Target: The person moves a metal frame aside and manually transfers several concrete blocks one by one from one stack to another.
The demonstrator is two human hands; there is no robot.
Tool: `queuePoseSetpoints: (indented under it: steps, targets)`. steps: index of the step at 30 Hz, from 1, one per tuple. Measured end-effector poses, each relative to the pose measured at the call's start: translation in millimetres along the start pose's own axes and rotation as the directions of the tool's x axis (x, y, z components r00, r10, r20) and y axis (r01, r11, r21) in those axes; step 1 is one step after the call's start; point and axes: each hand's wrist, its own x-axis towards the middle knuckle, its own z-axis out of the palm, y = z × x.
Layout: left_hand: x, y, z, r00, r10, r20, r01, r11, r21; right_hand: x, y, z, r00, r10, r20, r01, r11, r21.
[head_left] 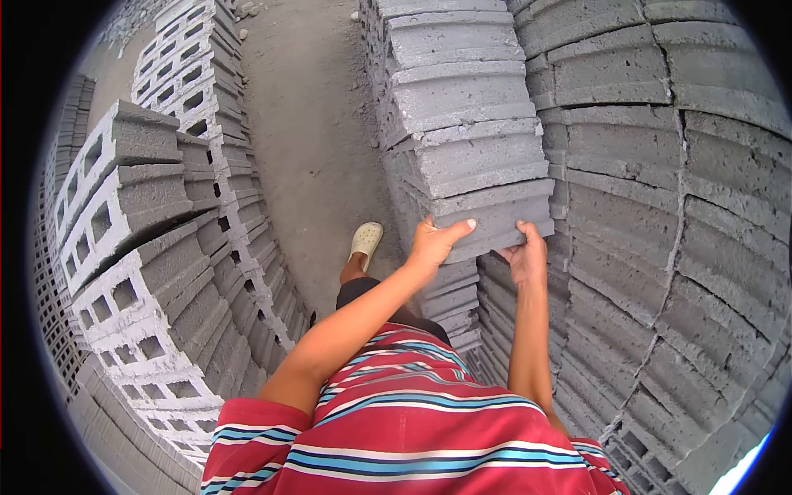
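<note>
A grey concrete block lies at the near end of a row of similar blocks. At its left end is my left hand, thumb on the top face and fingers down the side, closed on it. My right hand grips the near right edge of the same block, thumb on top and its other fingers partly hidden beneath. The block rests close against the row behind it. Below and nearer to me, more stacked blocks show between my forearms.
A tall wall of stacked blocks rises close on the right. On the left stand stacks of hollow blocks. Between the rows runs a dirt path with small stones, where my foot in a light clog stands.
</note>
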Motion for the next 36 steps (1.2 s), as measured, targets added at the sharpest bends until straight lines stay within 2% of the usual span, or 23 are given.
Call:
queuePoseSetpoints:
  steps: [4, 7, 9, 11, 13, 15, 17, 19, 20, 21, 22, 23, 24, 25, 27, 28, 29, 31, 33, 36]
  targets:
    - [-10.2, 9.2, 2.1, 0.999, 0.032, 0.001, -0.032, 0.999, 0.026, -7.2, 4.5, 2.0, 0.999, 0.016, 0.031, -0.015, 0.999, -0.049]
    - [-8.8, -1.3, -5.3, 0.996, 0.086, -0.031, -0.08, 0.982, 0.17, -7.1, 14.0, -6.6, 0.993, 0.007, 0.119, -0.002, 0.999, -0.042]
    - [-13.6, -7.9, -11.5, 0.981, 0.15, -0.127, -0.104, 0.945, 0.311, -13.1, 18.1, -14.2, 0.99, -0.009, 0.139, 0.011, 1.0, -0.014]
    - [-24.5, -10.3, -19.3, 0.93, 0.278, -0.241, -0.143, 0.877, 0.459, -22.0, 24.5, -21.9, 0.983, -0.061, 0.175, 0.066, 0.998, -0.023]
    - [-41.0, -15.4, -29.1, 0.807, 0.453, -0.379, -0.151, 0.779, 0.608, -27.4, 39.8, -28.7, 0.99, -0.117, 0.082, 0.118, 0.993, -0.008]
    - [-61.1, -17.6, -45.7, 0.854, 0.436, -0.282, -0.307, 0.862, 0.402, -43.9, 56.2, -36.0, 0.968, -0.214, 0.13, 0.23, 0.965, -0.128]
    - [-103.0, -26.1, -52.3, 0.855, 0.437, -0.28, -0.358, 0.887, 0.293, -84.0, 68.5, -34.3, 0.931, -0.306, 0.202, 0.341, 0.925, -0.17]
    - [-122.8, -56.4, -59.7, 0.863, 0.439, -0.25, -0.408, 0.898, 0.166, -114.5, 93.8, -33.8, 0.749, -0.534, 0.393, 0.597, 0.801, -0.049]
    - [-135.8, -74.1, -52.2, 0.859, 0.392, -0.328, -0.373, 0.92, 0.123, -142.5, 103.7, -30.7, 0.614, -0.631, 0.475, 0.721, 0.693, -0.012]
    - [-168.8, -82.5, -32.7, 0.874, 0.3, -0.383, -0.3, 0.952, 0.06, -159.1, 118.3, -32.1, 0.424, -0.702, 0.572, 0.847, 0.531, 0.024]
    - [-163.2, -111.5, -41.3, 0.96, 0.21, -0.183, -0.247, 0.946, -0.212, -175.0, 130.6, -34.9, 0.215, -0.73, 0.649, 0.938, 0.339, 0.071]
    - [-155.8, -133.9, -52.1, 0.985, 0.165, 0.049, -0.126, 0.884, -0.45, -181.8, 147.8, -39.0, 0.068, -0.692, 0.718, 0.97, 0.215, 0.115]
    - [-209.8, -121.0, -24.9, 0.985, 0.171, 0.014, -0.144, 0.871, -0.47, -177.2, 162.1, -44.3, -0.002, -0.653, 0.757, 0.976, 0.163, 0.143]
    - [-236.3, -119.4, -23.9, 0.987, 0.161, 0.015, -0.136, 0.872, -0.47, -169.1, 176.7, -52.8, -0.062, -0.606, 0.793, 0.98, 0.112, 0.163]
    - [-276.5, -107.2, -32.7, 0.991, 0.131, 0.022, -0.105, 0.876, -0.471, -154.1, 197.3, -73.3, 0.114, -0.614, 0.781, 0.993, 0.052, -0.103]
    - [-303.5, -98.5, -32.1, 0.953, 0.302, -0.003, -0.285, 0.893, -0.348, -146.1, 208.5, -83.9, 0.208, -0.625, 0.752, 0.97, 0.033, -0.241]
    - [-327.7, -89.4, -31.5, 0.886, 0.463, -0.003, -0.453, 0.865, -0.215, -132.6, 220.6, -94.6, 0.366, -0.573, 0.733, 0.931, 0.229, -0.285]
    - [-354.0, -69.7, -36.0, 0.744, 0.657, -0.122, -0.663, 0.748, -0.009, -115.7, 234.3, -110.2, 0.629, -0.397, 0.668, 0.736, 0.582, -0.347]
    - [-364.8, -51.2, -42.2, 0.699, 0.697, -0.159, -0.701, 0.712, 0.039, -121.7, 238.4, -116.6, 0.634, -0.344, 0.693, 0.706, 0.624, -0.336]
    - [-356.3, -37.2, -42.1, 0.716, 0.671, -0.191, -0.683, 0.73, 0.008, -139.6, 230.9, -107.4, 0.635, -0.28, 0.72, 0.651, 0.696, -0.303]
